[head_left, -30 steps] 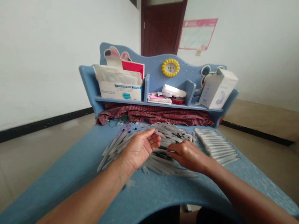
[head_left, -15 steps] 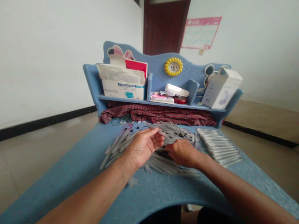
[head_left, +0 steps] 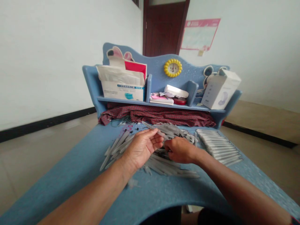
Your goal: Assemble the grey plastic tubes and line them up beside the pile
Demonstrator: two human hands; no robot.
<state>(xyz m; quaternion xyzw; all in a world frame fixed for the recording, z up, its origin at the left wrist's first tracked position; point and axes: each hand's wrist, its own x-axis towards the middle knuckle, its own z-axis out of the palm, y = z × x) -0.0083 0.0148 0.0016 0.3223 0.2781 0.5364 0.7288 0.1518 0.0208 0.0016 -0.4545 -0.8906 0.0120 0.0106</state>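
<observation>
The grip of the left hand (head_left: 144, 147) is a light pinch, thumb against fingertips, on a slim, frosted, translucent plastic tube (head_left: 161, 134); the right hand (head_left: 180, 150) sits just beside the tube's near end with its fingers bent in, and what they have hold of, if anything, is hidden. Under everything lies the broad, mottled blue desk (head_left: 77, 179), with a wavy-topped blue shelf unit (head_left: 153, 67) standing along its far edge. A crumpled red-and-black checked cloth (head_left: 168, 117) is bunched below that shelf. Nearer the person, a loose, spread heap of translucent grey-white plastic tubes (head_left: 161, 165) reaches beneath and around both hands, and to the right of it a neat row of slender, clear-bodied pens (head_left: 220, 147) lies side by side. The pinched tube is above the heap, slanting between the two hands. Smallest are a few tiny black pieces (head_left: 137, 128) at the heap's far left. The step in hand looks like close two-handed work on that one tube, perhaps at its near end. The next move seems to call for a steady left pinch and a small, well-aligned motion from the right fingers.
</observation>
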